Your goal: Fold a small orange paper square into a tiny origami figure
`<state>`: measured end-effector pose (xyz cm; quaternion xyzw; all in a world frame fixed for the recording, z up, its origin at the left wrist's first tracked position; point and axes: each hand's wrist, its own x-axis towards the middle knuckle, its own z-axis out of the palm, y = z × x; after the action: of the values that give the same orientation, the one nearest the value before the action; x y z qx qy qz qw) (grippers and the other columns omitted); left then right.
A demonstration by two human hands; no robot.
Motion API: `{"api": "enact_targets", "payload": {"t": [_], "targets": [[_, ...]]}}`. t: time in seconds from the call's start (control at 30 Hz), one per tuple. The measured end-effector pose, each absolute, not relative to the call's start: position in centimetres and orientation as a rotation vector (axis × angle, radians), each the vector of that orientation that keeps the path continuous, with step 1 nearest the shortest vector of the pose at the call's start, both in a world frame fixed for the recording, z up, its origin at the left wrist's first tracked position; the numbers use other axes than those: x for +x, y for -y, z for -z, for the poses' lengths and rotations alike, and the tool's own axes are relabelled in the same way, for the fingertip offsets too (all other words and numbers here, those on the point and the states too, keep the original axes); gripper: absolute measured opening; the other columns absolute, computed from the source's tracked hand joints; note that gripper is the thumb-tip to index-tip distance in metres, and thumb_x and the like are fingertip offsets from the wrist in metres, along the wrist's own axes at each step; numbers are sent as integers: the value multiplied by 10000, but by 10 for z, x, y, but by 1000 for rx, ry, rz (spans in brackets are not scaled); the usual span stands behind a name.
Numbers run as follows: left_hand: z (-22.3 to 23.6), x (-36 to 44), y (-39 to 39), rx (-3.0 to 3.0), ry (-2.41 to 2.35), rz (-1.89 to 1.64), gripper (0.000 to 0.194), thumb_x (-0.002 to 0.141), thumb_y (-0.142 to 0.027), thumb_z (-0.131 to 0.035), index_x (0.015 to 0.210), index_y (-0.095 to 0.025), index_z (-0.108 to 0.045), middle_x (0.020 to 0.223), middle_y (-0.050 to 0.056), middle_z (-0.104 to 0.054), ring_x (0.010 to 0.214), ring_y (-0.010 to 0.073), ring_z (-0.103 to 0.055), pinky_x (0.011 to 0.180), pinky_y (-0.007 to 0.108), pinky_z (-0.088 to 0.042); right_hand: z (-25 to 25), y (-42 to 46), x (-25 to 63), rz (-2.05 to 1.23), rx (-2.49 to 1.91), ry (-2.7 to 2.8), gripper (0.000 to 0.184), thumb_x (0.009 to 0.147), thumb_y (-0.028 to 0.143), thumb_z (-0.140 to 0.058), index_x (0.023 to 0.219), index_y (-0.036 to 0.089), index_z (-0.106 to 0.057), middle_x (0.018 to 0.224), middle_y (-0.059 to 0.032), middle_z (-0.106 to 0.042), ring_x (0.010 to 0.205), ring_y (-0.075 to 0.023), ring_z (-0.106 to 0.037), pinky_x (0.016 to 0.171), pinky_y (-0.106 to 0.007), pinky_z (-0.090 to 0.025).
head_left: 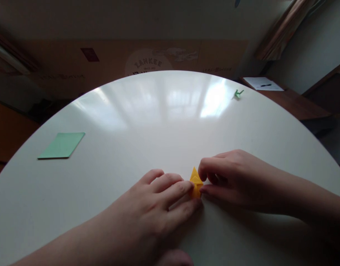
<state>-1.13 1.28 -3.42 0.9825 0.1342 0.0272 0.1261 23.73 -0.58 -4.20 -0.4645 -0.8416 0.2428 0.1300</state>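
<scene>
A small piece of folded yellow origami paper [196,180] lies on the white table, its pointed tip facing away from me. From the left, my left hand [164,199] holds it down, with the index finger and thumb closed on its left and lower edges. My right hand [232,179] is at its right edge, fingers curled and the thumb tip touching the paper. Both hands partly cover the lower folds.
A stack of light green square paper [61,146] rests on the left of the round white table [125,151]. Near the far right rim stands a green folded paper crane [238,94]. Beyond the rim, a white sheet [261,83] and a pen [266,85] lie on a brown surface.
</scene>
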Motion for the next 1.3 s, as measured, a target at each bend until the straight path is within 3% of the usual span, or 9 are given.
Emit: {"api": "enact_targets", "payload": {"t": [0.17, 0.47, 0.8, 0.93, 1.13, 1.3], "targets": [[40, -9, 6, 2993, -472, -151, 564, 997, -510, -441, 1378, -111, -558, 1323, 151, -644, 1109, 313, -593, 975, 440, -452, 49, 4, 233, -647, -1425, 2422, 58, 849, 218, -683, 809, 230, -643, 702, 63, -635, 598, -90, -517, 565, -206, -325], [49, -18, 9, 3080, -344, -186, 537, 989, -444, -469, 1417, -126, -536, 1442, 150, -584, 1340, 330, -517, 1138, 477, -416, 56, 10, 228, -622, -1447, 2386, 90, 918, 240, -644, 852, 237, -704, 759, 46, -679, 635, -91, -566, 582, -220, -338], [59, -14, 23, 3176, -387, -210, 472, 997, -286, -427, 1403, -72, -537, 1420, 177, -598, 1241, 327, -598, 1061, 429, -490, 38, 9, 242, -676, -1170, 2536, 151, 903, 143, -661, 884, 262, -751, 742, 54, -643, 609, -65, -535, 546, -197, -323], [58, -14, 25, 3181, -397, -232, 443, 1007, -234, -392, 1386, -75, -556, 1421, 166, -600, 1246, 318, -593, 1058, 425, -485, 42, 9, 241, -668, -1164, 2564, 155, 905, 154, -668, 813, 249, -750, 722, 47, -633, 601, -73, -515, 538, -212, -303], [54, -12, 20, 3088, -606, -407, 453, 1015, -424, -493, 1311, -113, -639, 1338, 99, -673, 1192, 289, -608, 1077, 411, -455, 47, 10, 239, -755, -1168, 2523, 141, 919, 164, -650, 868, 232, -763, 747, 28, -655, 612, -80, -551, 559, -204, -336], [55, -13, 10, 3006, -715, -297, 493, 963, -489, -569, 1351, -189, -623, 1370, 60, -654, 1193, 287, -598, 1054, 442, -452, 45, 8, 240, -798, -1190, 2513, 154, 909, 153, -640, 821, 210, -752, 746, 17, -661, 619, -88, -568, 581, -204, -361]]}}
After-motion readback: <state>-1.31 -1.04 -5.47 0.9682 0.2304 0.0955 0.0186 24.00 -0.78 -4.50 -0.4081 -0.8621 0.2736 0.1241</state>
